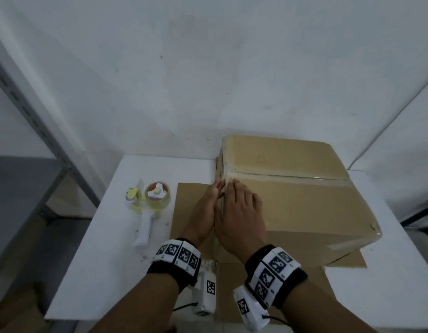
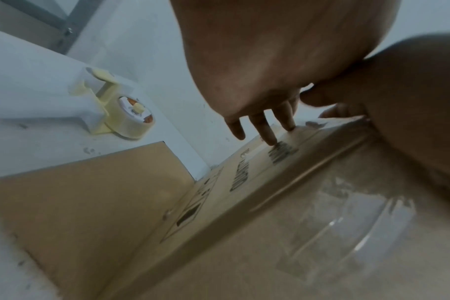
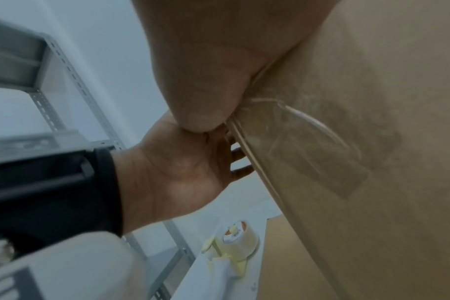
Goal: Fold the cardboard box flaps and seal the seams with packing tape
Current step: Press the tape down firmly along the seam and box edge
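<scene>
A closed brown cardboard box (image 1: 299, 200) sits on a flat cardboard sheet (image 1: 189, 200) on the white table. Clear tape (image 1: 292, 177) runs along its top centre seam. My left hand (image 1: 208, 207) lies flat against the box's left side wall, straight fingers (image 2: 265, 130) pressing near the top edge. My right hand (image 1: 239, 212) lies flat on the box top at the left edge, over the tape end. In the right wrist view a clear tape patch (image 3: 321, 154) shows on the box beside my right thumb (image 3: 206, 109). The tape dispenser (image 1: 150, 203) lies left of the sheet, untouched.
The white table (image 1: 107, 248) has bare room around the dispenser at the left. A grey metal shelf frame (image 1: 40, 140) stands at the far left. A white wall (image 1: 208, 68) rises close behind the box.
</scene>
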